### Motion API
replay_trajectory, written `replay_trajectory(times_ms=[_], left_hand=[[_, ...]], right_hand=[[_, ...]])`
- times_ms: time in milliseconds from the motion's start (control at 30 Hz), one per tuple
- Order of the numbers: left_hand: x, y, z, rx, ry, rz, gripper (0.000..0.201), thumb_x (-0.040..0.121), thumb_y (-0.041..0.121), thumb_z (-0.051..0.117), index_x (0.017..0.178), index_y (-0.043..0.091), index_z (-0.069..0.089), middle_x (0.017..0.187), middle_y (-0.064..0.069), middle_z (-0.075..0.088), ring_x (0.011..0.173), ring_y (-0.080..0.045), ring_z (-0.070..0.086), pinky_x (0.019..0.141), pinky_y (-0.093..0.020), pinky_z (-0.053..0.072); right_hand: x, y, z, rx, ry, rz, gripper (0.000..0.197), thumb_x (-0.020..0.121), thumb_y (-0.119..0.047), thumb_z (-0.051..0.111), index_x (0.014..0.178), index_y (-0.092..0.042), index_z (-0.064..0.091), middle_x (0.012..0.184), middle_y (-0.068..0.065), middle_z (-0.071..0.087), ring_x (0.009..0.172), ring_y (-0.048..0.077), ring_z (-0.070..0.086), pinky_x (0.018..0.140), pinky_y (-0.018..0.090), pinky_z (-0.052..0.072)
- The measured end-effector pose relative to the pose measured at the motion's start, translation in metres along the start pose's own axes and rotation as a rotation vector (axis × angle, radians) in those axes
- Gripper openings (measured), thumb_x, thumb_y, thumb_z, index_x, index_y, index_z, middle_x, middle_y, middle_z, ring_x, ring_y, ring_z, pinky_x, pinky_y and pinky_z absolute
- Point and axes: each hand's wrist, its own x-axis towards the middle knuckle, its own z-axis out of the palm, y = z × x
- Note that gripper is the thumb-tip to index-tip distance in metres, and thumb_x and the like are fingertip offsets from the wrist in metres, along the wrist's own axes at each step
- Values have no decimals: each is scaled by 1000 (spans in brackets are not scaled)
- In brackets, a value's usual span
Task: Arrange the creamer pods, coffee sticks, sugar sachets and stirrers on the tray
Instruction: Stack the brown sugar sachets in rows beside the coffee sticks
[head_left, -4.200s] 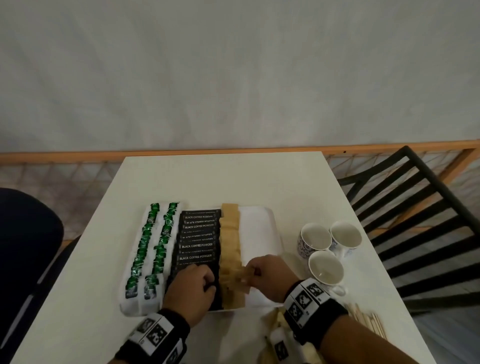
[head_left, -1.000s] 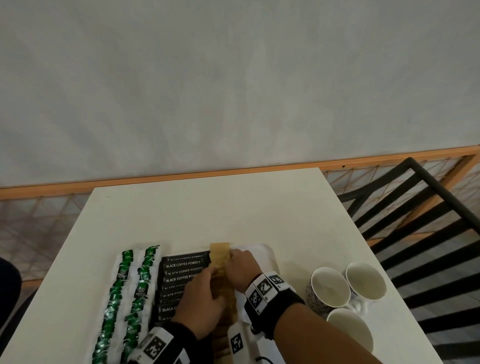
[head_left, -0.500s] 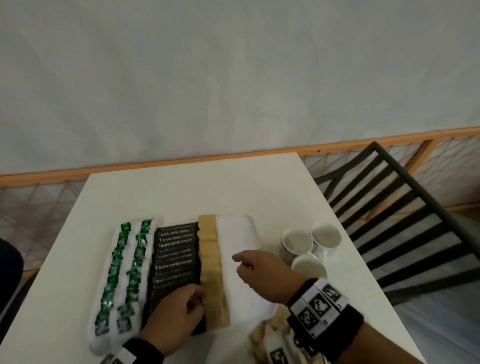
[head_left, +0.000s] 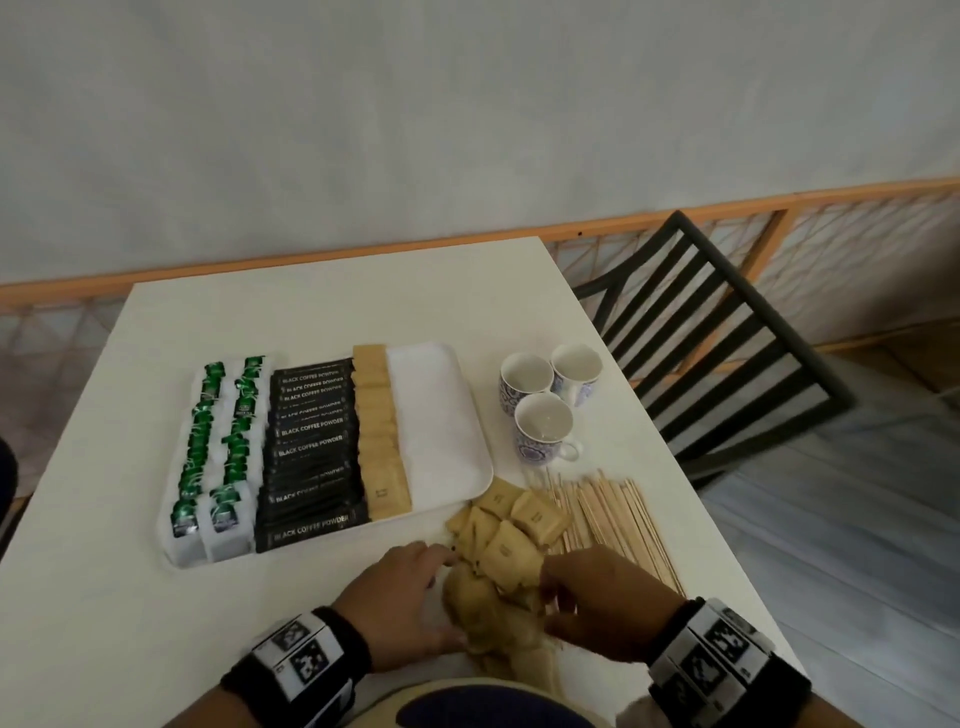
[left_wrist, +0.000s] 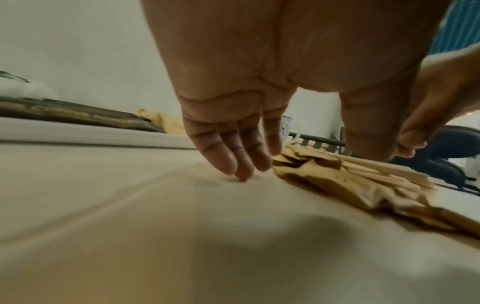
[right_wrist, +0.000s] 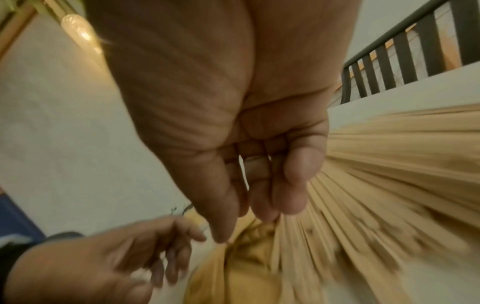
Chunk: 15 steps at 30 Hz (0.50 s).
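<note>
On the white tray (head_left: 441, 415), green-lidded creamer pods (head_left: 218, 447) sit at the left. Beside them are black coffee sticks (head_left: 311, 447), then a column of brown sugar sachets (head_left: 379, 431). The tray's right strip is bare. A loose sachet pile (head_left: 506, 530) lies on the table in front of the tray, with wooden stirrers (head_left: 613, 514) to its right. My left hand (head_left: 415, 587) is at the pile's left edge, its straight fingers (left_wrist: 233, 156) touching the table. My right hand (head_left: 576, 587) hovers at the pile's right side, fingers (right_wrist: 259, 195) loosely extended and holding nothing.
Three patterned cups (head_left: 545, 410) stand right of the tray. A black slatted chair (head_left: 727, 353) is beyond the table's right edge. The near table edge is just behind my wrists. A wooden rail (head_left: 311, 260) runs behind the table.
Both hands have left the tray's sachet column and come back to the loose sachet pile near the front edge. The camera has tilted down.
</note>
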Motion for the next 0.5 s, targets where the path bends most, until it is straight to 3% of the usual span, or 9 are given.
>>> replay_trajectory(times_ms=[100,233,333,400,500], left_hand=[[7,10,15,101,64,-28,96,58,79,60,137,34,29,128,8,38,120,-15,40,101,-33,38],[14,21,31,187,159,-66,104,49,92,49,132,32,28,122,6,38,113,-17,40,96,-38,40],[15,24,39,229,195,-80,100,54,89,48,132,29,29,123,4,36,112,-18,39,93,-37,41],[15,23,40,246,190,-78,91,59,82,52,129,28,32,122,4,35,111,-18,38,92,-35,41],[14,22,40,253,195,-62,85,62,75,56,129,28,32,122,4,34,111,-17,38,93,-33,40]], right_hand=[[-10,-2,18,-100,-28,-4,27,84,-40,64,107,-27,57,104,-2,62,95,17,58,84,35,51],[-21,-2,31,-101,-13,-103,39,83,-46,65,117,-32,52,112,-5,58,102,15,55,88,36,50],[-26,-6,42,-163,-44,-215,37,86,-45,58,121,-34,49,115,-1,55,101,20,56,83,40,52],[-26,-7,50,-231,-69,-263,34,89,-45,43,120,-30,51,115,5,54,98,26,58,78,42,53],[-23,-4,63,-279,-68,-290,45,87,-45,30,124,-26,48,113,10,56,93,31,59,74,43,54]])
